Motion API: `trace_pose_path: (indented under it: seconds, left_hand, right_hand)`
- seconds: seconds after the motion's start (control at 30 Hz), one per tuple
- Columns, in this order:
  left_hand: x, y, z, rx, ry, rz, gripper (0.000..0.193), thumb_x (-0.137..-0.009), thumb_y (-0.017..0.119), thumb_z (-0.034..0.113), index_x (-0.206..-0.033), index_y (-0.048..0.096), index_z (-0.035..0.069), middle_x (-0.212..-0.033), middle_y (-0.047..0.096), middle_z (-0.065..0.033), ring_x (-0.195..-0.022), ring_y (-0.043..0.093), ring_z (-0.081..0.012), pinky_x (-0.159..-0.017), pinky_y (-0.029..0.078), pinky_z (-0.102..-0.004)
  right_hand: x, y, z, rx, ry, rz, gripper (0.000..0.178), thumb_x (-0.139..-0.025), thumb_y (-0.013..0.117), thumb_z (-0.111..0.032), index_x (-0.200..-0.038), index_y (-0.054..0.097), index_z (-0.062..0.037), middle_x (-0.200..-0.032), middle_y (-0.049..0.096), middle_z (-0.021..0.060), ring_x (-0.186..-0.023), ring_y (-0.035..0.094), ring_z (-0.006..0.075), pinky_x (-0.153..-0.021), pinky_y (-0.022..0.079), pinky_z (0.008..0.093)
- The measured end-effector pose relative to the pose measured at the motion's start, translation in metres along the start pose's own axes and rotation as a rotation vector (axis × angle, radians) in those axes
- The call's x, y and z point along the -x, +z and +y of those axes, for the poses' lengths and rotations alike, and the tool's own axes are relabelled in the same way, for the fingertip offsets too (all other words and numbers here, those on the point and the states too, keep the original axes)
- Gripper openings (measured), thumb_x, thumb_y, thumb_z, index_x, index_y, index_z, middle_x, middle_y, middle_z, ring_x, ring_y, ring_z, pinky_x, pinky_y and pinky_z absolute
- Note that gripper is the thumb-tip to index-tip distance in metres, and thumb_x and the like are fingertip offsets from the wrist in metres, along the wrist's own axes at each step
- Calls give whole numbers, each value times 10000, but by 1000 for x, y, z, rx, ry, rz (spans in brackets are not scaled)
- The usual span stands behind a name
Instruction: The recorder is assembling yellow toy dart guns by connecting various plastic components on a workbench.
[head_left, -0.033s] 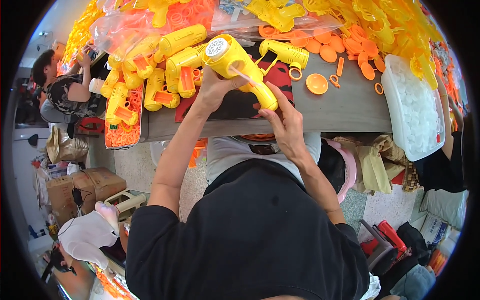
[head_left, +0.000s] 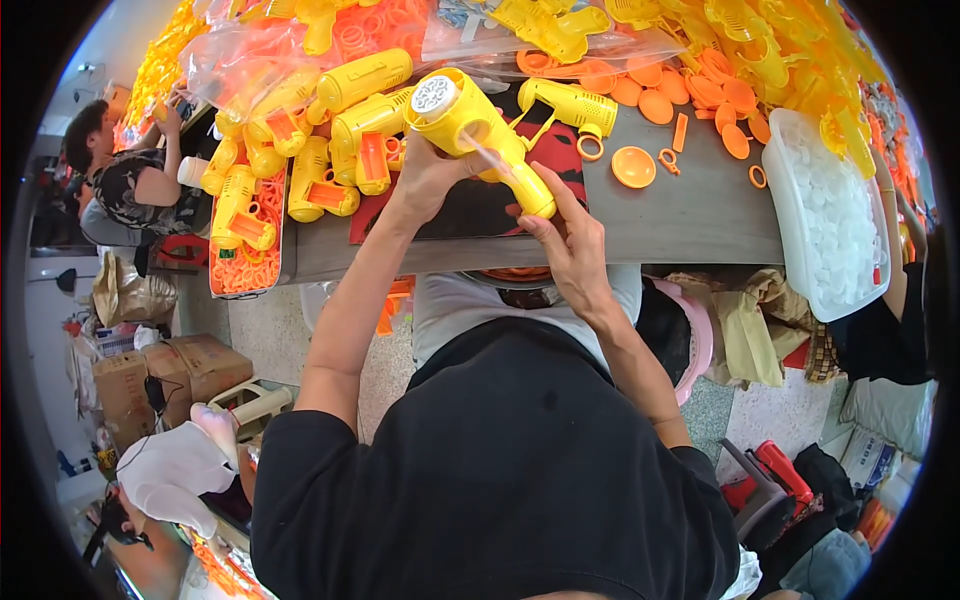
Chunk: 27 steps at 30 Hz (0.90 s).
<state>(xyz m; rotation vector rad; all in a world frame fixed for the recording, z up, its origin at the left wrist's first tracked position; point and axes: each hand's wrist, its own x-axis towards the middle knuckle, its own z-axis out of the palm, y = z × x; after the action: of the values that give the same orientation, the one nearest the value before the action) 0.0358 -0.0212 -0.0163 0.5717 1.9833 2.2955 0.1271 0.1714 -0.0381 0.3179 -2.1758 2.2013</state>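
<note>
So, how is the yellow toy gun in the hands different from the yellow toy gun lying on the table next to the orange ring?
The held toy gun is lifted, gripped by the left hand and the right hand; the lying toy gun rests flat on the table, untouched. The held one's round white front faces the camera; the lying one shows its side. Both are yellow plastic.

A yellow plastic toy gun (head_left: pixel 478 135) is up off the grey surface (head_left: pixel 690 215), tilted so its round white perforated muzzle end faces up and left. Its barrel sits in the left hand (head_left: pixel 430 175), while the handle slants down to the right, pinched at its tip by the right hand (head_left: pixel 570 245).
</note>
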Motion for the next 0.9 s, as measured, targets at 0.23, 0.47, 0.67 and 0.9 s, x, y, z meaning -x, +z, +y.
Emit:
trace_pose_path:
  seconds: [0.23,0.47,0.67,0.9]
  left_hand:
    - [-5,-14,14,-237,-182,-104,618,-763,870,141,-1281,553,22,-1168,669,-61,-1066,640,-159,-956,518,-333]
    - [-16,7,15,-1079,-141,-569,815,-723,859,206,-1411,457,34,-1338,519,-158,-1297,483,-301,-1084,416,-385]
    - [-50,15,21,-1057,242,-853,662,-770,784,148,-1363,495,96,-1275,522,-124,-1198,525,-334,-994,472,-423]
    - [-87,45,32,-1171,319,-1273,597,-633,839,125,-1143,538,48,-1086,535,-85,-1040,559,-312,-828,518,-444]
  right_hand:
    - [-11,-21,12,14,-86,-158,519,-1019,592,-212,-1476,434,-22,-1306,620,137,-1081,629,149,-916,519,299]
    - [-53,-45,27,-279,351,-189,520,-1058,497,-331,-1483,403,-48,-1346,561,101,-1143,616,175,-983,522,332]
    - [-59,-54,39,-412,453,-245,485,-979,638,-217,-1386,467,-14,-1243,591,67,-1139,617,153,-978,530,321]
    - [-66,-57,46,-348,423,-349,445,-947,682,-170,-1321,540,23,-1235,635,71,-1089,658,158,-903,579,295]
